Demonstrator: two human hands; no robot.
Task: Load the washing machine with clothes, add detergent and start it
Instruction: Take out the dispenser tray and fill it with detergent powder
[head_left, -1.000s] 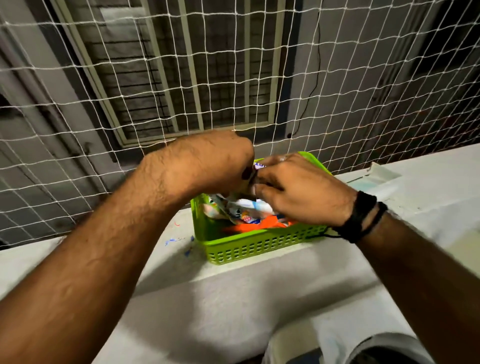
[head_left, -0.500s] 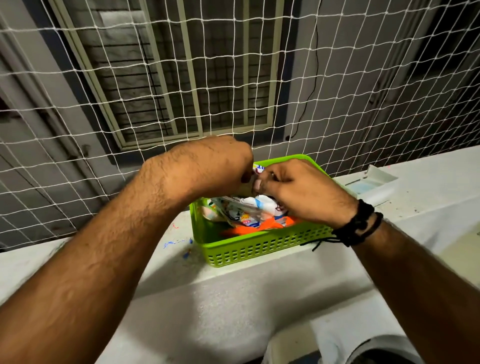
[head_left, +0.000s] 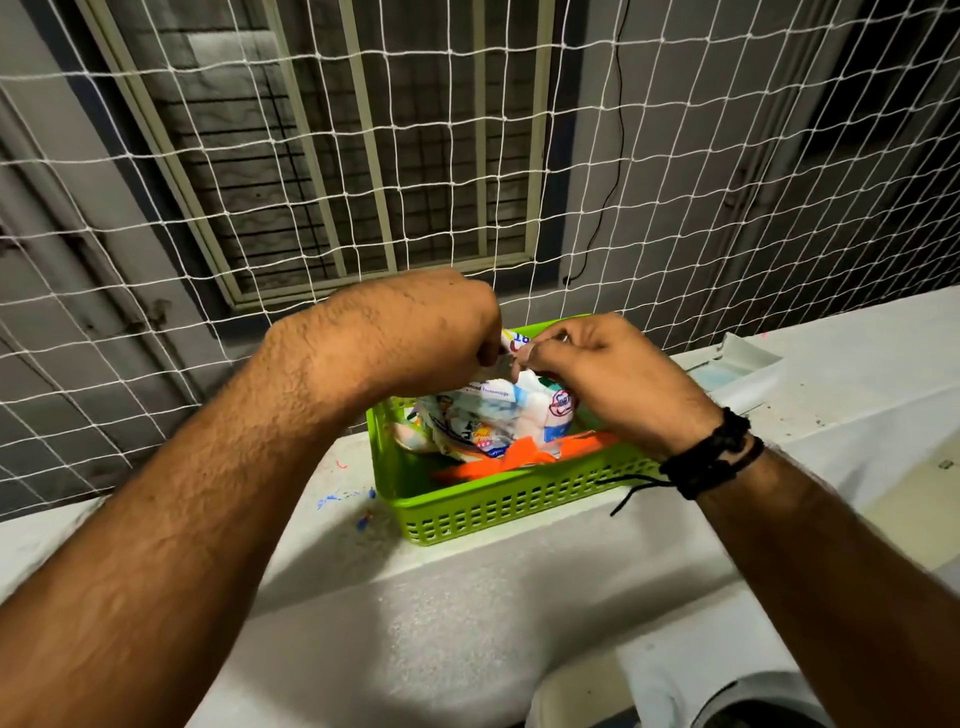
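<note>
A white printed detergent packet (head_left: 491, 415) lies crumpled in a green plastic basket (head_left: 498, 506) on a white ledge. My left hand (head_left: 415, 327) and my right hand (head_left: 608, 374) meet above the basket, and both pinch the packet's top edge between curled fingers. An orange packet (head_left: 524, 460) lies under the white one. My right wrist wears black bands. The washing machine shows only as a grey curved part (head_left: 753, 701) at the bottom right.
A white net (head_left: 208, 208) closes off the space just behind the ledge (head_left: 415, 597), with a barred window beyond. A small white tray (head_left: 748, 358) lies on the ledge right of the basket. Blue paint marks dot the ledge left of the basket.
Both hands have stayed together over the basket. The white packet's top now stands a little higher between the fingers and more of its print shows.
</note>
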